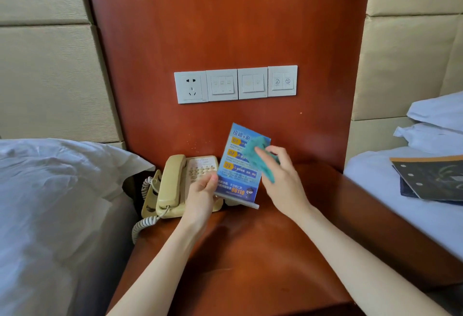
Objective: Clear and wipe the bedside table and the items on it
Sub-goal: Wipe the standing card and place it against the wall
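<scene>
My right hand [278, 178] grasps a crumpled teal cleaning cloth [260, 153] and presses it against the face of a blue printed notice card in a clear acrylic stand [238, 165]. My left hand [203, 190] pinches the card's left edge near its lower corner, thumb on the front, and holds the stand tilted, its base [244, 201] lifted just above the glossy reddish-brown wooden tabletop [250, 253]. Just left of the card, partly behind my left hand, I see a beige corded desk telephone [175, 185] sitting at the tabletop's back left corner, its coiled cord [144, 223] hanging off the edge. Behind it rises a matching wooden wall panel [225, 27] carrying a row of white socket and switch plates [235, 84]. A bed with white linen [50, 203] lies to the left; on the right bed, a dark folder with an orange edge [431, 178] rests on the sheet below white pillows [436, 120].
</scene>
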`<state>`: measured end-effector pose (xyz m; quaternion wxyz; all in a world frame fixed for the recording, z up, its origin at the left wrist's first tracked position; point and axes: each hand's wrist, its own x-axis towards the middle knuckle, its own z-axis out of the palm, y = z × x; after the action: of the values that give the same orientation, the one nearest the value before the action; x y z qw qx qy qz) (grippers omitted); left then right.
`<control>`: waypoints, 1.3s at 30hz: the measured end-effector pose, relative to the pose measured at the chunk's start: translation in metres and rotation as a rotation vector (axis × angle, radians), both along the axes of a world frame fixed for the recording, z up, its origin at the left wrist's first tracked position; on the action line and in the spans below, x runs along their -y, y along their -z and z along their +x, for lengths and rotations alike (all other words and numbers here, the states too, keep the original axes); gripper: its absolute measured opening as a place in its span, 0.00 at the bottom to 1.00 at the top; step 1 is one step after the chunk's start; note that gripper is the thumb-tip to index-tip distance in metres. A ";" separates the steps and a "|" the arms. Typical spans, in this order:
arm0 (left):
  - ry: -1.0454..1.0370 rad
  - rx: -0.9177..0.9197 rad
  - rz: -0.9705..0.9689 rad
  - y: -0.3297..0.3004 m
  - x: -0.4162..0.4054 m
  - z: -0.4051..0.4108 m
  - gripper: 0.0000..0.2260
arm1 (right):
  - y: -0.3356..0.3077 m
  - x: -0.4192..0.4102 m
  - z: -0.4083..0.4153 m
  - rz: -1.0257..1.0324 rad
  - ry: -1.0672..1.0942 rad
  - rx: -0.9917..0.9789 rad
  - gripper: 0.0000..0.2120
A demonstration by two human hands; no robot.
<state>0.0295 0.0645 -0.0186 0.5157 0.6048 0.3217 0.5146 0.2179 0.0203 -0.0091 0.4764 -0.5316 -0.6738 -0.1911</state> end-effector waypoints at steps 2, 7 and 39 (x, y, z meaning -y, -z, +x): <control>-0.002 0.006 -0.009 0.002 0.000 0.001 0.14 | 0.007 0.005 -0.011 -0.053 -0.029 0.124 0.29; 0.006 0.045 0.017 0.000 -0.003 -0.005 0.15 | 0.012 0.015 -0.021 -0.032 -0.134 0.485 0.25; 0.208 -0.055 -0.015 0.000 0.020 0.001 0.15 | 0.006 0.020 0.012 0.040 0.098 -0.135 0.25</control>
<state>0.0309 0.0447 -0.0181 0.5617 0.6450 0.2752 0.4390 0.2300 0.0004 -0.0147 0.5213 -0.5659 -0.6094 -0.1916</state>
